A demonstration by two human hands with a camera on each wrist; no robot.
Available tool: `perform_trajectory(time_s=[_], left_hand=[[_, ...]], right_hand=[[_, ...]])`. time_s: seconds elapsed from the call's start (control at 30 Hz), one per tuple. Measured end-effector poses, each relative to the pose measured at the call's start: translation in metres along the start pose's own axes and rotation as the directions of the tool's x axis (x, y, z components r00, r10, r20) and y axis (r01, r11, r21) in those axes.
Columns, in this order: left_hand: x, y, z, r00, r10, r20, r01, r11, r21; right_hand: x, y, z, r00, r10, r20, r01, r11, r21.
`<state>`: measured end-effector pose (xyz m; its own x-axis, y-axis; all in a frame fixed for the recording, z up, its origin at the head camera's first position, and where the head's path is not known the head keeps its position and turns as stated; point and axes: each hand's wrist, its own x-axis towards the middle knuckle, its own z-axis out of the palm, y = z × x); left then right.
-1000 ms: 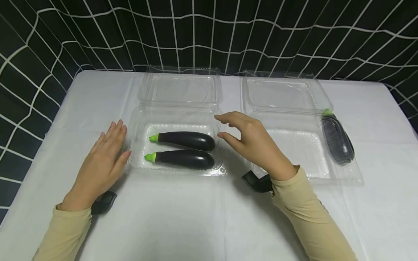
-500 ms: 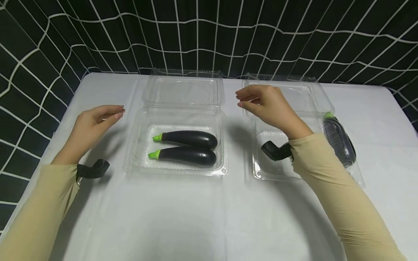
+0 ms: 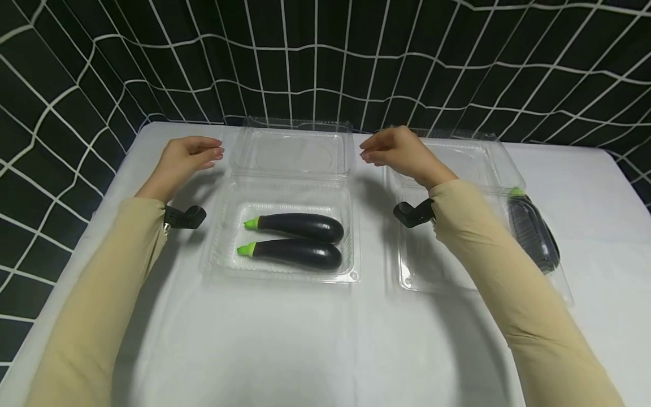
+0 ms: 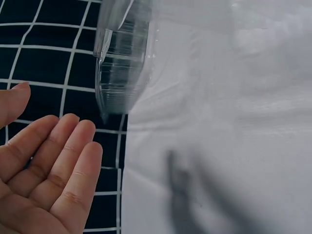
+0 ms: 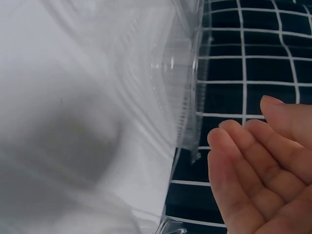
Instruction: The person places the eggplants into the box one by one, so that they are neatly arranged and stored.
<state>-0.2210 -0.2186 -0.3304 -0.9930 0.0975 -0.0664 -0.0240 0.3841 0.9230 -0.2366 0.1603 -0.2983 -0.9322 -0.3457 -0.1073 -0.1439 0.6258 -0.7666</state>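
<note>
Two dark eggplants with green stems lie side by side in the base of a clear plastic clamshell box (image 3: 280, 277): a rear eggplant (image 3: 300, 226) and a front eggplant (image 3: 297, 253). The box's lid (image 3: 292, 150) is folded back, away from the person. My left hand (image 3: 182, 160) hovers left of that lid, fingers relaxed and slightly bent, holding nothing. On the lid's other side, my right hand (image 3: 399, 151) hovers with thumb and fingers loosely together and nothing between them. Both wrist views show a gap between the fingers and the clear plastic.
A second clear clamshell box (image 3: 422, 271) stands open on the right, partly behind the right arm. Another dark eggplant (image 3: 531, 234) lies along its right side, seen through plastic. White cloth covers the table (image 3: 285, 350); a dark cloth with white grid lines (image 3: 325, 56) rises behind.
Both hands have moved away from the person, from beside the box's base to either side of its raised lid. The left hand's flat fingers have bent. The eggplants stay in place in the box.
</note>
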Motion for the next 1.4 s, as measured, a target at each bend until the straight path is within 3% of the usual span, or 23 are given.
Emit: perform_trajectory(time_s=[0.27, 0.4, 0.53, 0.8, 1.07, 1.4], left_hand=[[0.018, -0.001, 0.007, 0.995, -0.089, 0.042, 0.086, 0.994, 0.073], [0.021, -0.001, 0.009, 0.995, -0.101, 0.014, 0.100, 0.992, 0.072], [0.023, -0.004, 0.010, 0.995, -0.098, -0.018, 0.098, 0.995, 0.012], [0.026, -0.007, 0.014, 0.989, -0.145, -0.018, 0.144, 0.987, -0.075], [0.027, -0.006, 0.018, 0.987, -0.162, -0.004, 0.161, 0.987, -0.026], [0.027, -0.004, 0.017, 0.986, -0.168, 0.012, 0.169, 0.983, -0.066]], right_hand=[[0.021, 0.004, 0.006, 0.992, 0.080, 0.093, -0.081, 0.997, 0.013], [0.026, 0.001, 0.006, 0.993, 0.091, 0.081, -0.092, 0.996, 0.001], [0.030, 0.002, 0.006, 0.991, 0.112, 0.069, -0.115, 0.993, 0.036], [0.036, 0.007, 0.009, 0.990, 0.138, 0.022, -0.139, 0.988, 0.060], [0.038, 0.012, 0.013, 0.986, 0.164, 0.027, -0.166, 0.982, 0.087], [0.040, 0.016, 0.017, 0.981, 0.193, 0.001, -0.191, 0.974, 0.119]])
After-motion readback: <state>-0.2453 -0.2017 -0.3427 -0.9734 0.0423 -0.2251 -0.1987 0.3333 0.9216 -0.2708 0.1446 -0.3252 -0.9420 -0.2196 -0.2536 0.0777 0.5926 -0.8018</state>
